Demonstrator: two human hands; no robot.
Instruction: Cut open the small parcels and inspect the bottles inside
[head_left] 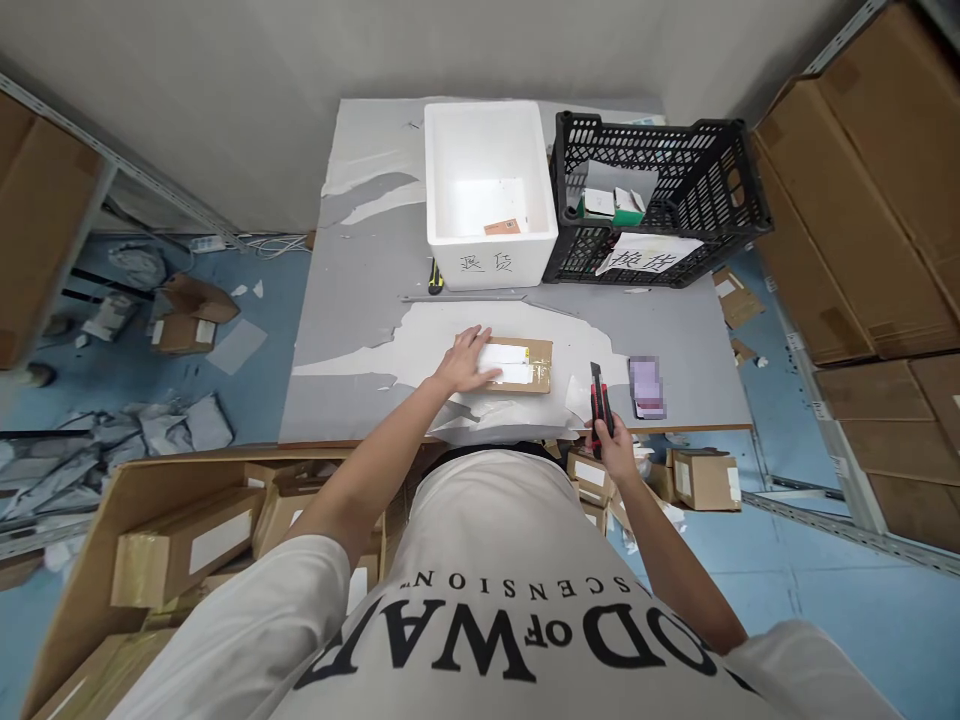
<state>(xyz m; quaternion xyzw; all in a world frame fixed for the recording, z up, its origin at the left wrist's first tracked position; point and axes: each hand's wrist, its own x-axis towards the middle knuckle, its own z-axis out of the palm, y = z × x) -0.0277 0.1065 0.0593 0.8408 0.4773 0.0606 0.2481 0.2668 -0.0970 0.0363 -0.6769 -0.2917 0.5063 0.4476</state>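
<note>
A small cardboard box (541, 368) with a white label and clear tape lies flat on the worn table. Resting on its left end, my left hand (466, 362) has its fingers spread and pressed on the top. My right hand (613, 446) is wrapped round a red and black utility knife (598, 400) near the table's front edge. The knife points away from me, and it is apart from the box. Just right of the knife lies a purple phone-shaped thing (646, 387), partly blurred out.
Behind the box stand a white foam box (491, 262) and a black plastic crate (660, 250) holding small boxes. A yellow and black cutter (435, 277) lies beside the foam box. A large carton (82, 560) of parcels is at my left. Stacked cartons (855, 210) rise on the right.
</note>
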